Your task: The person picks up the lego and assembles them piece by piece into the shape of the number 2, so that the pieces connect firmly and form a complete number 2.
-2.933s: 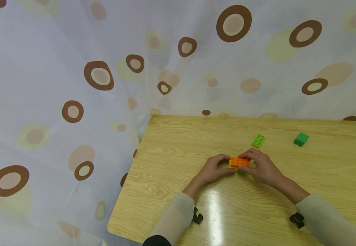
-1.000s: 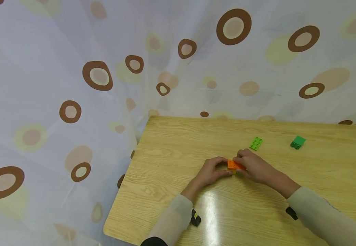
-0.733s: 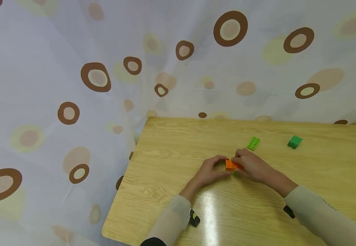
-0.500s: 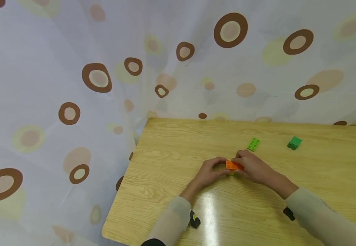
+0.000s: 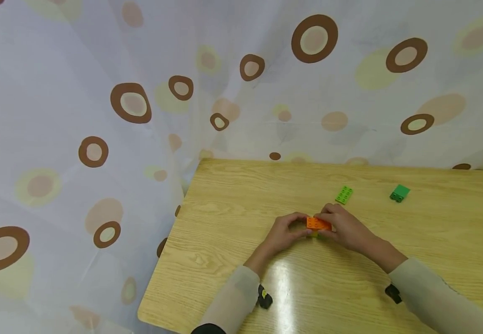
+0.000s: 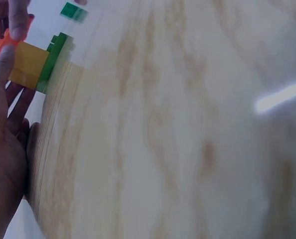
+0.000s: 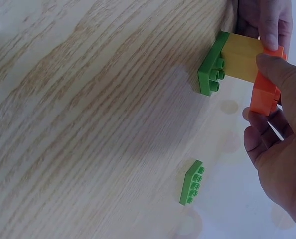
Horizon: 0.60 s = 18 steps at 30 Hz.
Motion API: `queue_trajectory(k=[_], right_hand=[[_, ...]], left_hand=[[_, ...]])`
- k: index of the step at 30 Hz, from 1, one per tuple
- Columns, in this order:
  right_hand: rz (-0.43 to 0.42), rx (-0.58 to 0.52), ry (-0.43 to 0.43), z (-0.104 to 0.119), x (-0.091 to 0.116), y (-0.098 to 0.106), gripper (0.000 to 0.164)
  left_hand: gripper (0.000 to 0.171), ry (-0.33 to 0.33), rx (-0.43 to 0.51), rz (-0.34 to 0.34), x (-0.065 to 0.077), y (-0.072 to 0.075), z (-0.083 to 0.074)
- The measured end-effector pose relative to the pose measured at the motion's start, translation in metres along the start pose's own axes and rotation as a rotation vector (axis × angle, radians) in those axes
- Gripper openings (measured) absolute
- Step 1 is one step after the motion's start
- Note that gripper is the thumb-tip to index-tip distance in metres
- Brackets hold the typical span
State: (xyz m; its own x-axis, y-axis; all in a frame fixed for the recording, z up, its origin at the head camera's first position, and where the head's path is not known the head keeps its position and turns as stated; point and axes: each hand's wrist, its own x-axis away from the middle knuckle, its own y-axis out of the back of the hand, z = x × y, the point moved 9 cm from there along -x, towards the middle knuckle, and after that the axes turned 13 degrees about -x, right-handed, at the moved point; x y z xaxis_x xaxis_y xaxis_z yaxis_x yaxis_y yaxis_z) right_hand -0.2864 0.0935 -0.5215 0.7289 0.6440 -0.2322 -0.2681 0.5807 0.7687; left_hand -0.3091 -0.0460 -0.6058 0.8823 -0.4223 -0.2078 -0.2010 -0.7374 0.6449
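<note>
A small stack of toy building bricks stands on the table between both hands. Its bottom is a flat green brick (image 7: 213, 67), a yellow brick (image 7: 240, 56) rises from one end of that, and an orange brick (image 7: 261, 97) lies across the top, its free end overhanging. My left hand (image 5: 280, 232) holds the stack from the left, thumb and fingers on either side of the yellow and orange bricks. From the right, my right hand (image 5: 345, 227) pinches the orange brick between thumb and fingers. In the head view the lower bricks are mostly hidden.
Behind the hands lies a flat light green brick (image 5: 344, 195), studs up. Farther right is a dark green brick piece (image 5: 400, 193). The wooden table (image 5: 233, 195) meets a patterned curtain (image 5: 245, 106) at its back and left edges.
Over these seconds my right hand has shifted its fingers over the orange brick, covering more of its studs, and lately uncovers a little more. My left hand stays at the stack. The head view shifts slightly.
</note>
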Motion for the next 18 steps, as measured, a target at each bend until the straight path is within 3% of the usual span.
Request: queue_trajectory(k=[10,18], right_hand=[[0.001,0.003,-0.023,-0.006,0.0,-0.001,0.042],[-0.008,-0.024,-0.041,-0.009,0.004,0.012,0.045]], left_hand=[[0.037,0.009,0.013,0.008,0.001,0.001,-0.001],[0.039,-0.001,-0.001,0.004,0.001,0.001,0.0]])
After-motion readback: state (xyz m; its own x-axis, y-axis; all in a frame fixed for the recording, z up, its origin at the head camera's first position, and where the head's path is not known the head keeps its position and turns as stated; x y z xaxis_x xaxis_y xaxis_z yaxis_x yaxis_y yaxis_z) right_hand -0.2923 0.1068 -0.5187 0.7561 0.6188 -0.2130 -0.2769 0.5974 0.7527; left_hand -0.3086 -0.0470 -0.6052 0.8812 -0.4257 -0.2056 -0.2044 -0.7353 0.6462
